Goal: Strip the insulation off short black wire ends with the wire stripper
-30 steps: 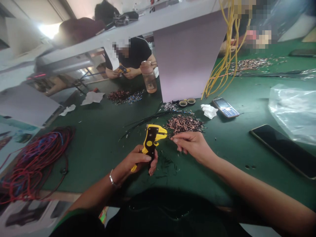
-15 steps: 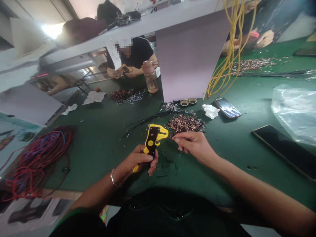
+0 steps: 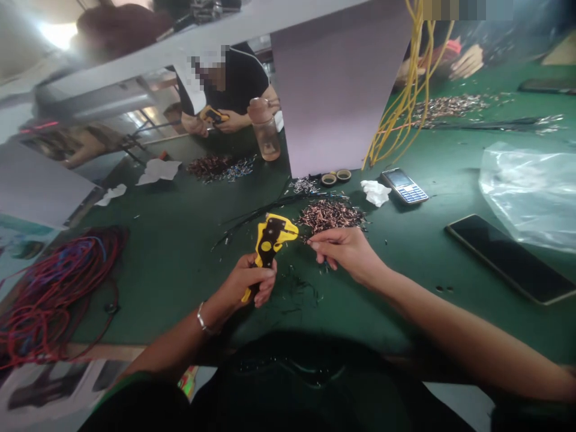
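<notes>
My left hand is wrapped round the handle of a yellow and black wire stripper, its jaws pointing right. Just right of those jaws, my right hand pinches something too small to make out between thumb and fingers. Behind my right hand lies a heap of short copper-ended wire pieces. Long dark wires stretch to the left of the heap. Dark scraps are scattered on the green table between and below my hands.
Red and blue wire coils lie at left. A keypad phone, a black smartphone and a plastic bag are at right. Yellow wires hang beside a pale divider. Across the table, a person holds a yellow tool.
The view has shifted, so most things appear a little further left and higher. My left hand has closed more tightly round the stripper handle.
</notes>
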`<state>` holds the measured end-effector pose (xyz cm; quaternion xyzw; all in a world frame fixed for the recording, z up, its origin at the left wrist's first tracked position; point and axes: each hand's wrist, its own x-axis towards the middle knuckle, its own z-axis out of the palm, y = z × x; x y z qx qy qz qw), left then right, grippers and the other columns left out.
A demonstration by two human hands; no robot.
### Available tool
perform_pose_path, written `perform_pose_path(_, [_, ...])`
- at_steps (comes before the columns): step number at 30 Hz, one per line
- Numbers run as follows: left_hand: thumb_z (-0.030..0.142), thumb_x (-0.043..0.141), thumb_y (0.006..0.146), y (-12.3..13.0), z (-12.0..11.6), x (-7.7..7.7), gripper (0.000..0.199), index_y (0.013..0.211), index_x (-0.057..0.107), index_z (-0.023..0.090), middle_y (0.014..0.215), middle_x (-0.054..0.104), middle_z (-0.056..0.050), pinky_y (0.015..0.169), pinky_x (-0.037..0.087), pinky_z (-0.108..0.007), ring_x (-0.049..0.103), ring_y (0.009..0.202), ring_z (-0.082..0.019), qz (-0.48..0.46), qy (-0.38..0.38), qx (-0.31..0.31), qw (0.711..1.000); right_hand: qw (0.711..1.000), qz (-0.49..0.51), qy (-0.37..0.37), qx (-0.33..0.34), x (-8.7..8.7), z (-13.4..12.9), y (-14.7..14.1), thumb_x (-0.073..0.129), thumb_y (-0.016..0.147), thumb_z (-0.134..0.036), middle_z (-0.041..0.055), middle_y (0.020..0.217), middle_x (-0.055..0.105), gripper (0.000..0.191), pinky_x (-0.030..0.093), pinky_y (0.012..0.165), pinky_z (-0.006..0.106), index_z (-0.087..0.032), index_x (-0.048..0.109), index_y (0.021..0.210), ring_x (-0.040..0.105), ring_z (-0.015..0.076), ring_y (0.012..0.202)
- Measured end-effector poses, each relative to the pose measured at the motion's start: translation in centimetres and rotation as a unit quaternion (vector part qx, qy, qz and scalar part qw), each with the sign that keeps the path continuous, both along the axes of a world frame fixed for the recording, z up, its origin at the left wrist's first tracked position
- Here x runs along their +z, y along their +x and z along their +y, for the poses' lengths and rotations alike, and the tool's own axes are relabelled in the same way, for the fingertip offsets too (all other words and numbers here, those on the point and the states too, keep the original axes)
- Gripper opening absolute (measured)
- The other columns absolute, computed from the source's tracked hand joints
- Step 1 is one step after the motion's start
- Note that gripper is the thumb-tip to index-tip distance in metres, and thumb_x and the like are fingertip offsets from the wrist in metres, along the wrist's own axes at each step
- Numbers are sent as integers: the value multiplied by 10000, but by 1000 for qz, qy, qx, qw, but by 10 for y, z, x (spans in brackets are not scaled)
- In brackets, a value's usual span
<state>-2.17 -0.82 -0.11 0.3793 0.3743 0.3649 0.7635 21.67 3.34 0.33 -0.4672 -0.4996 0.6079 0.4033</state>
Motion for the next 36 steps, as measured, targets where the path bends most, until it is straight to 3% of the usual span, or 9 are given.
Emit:
perform_pose_path(5, [223, 715, 746, -2, 5, 8, 195, 875, 631, 105, 573, 575, 8, 370, 472, -241, 506, 382, -101, -40, 8, -47, 998, 1000, -8, -14, -6, -2, 4, 1, 696, 692, -258, 6, 505, 632, 141, 335, 372, 237, -143, 760, 742, 417, 60, 355])
perform_pose_path(15, [238, 653, 650, -16, 22, 11, 434, 1057, 620, 91, 785, 619, -77, 586, 514, -372, 599, 614, -194, -102, 29, -29, 994, 1000, -27, -12, 9, -2, -5, -4, 708, 681, -303, -4, 500, 628, 175, 335, 364, 225, -156, 769, 753, 417, 57, 353])
perform_pose_path(23, [267, 631, 636, -13, 23, 13, 505, 1116, 627, 111, 1199, 643, -204, 612, 509, -387, 601, 652, -188, -105, 68, -15, 992, 996, -64, -20, 53, -3, -17, -10, 713, 698, -312, -10, 484, 612, 167, 342, 374, 223, -161, 767, 745, 419, 63, 355])
perform_pose_path(31, [216, 634, 692, -13, 19, 6, 435, 1114, 625, 111, 923, 695, -130, 708, 531, -399, 670, 749, -243, -105, 80, -6, 991, 995, -54, -45, 64, -8, -26, -16, 714, 684, -314, -9, 481, 612, 173, 334, 395, 226, -152, 749, 732, 424, 66, 358])
perform_pose_path(36, [176, 642, 684, -11, 19, 3, 422, 1102, 634, 122, 980, 698, -131, 713, 527, -368, 676, 770, -235, -71, 71, -2, 995, 995, -45, -50, 70, -11, -27, -13, 730, 669, -322, -1, 493, 625, 190, 345, 388, 230, -157, 769, 754, 428, 71, 367])
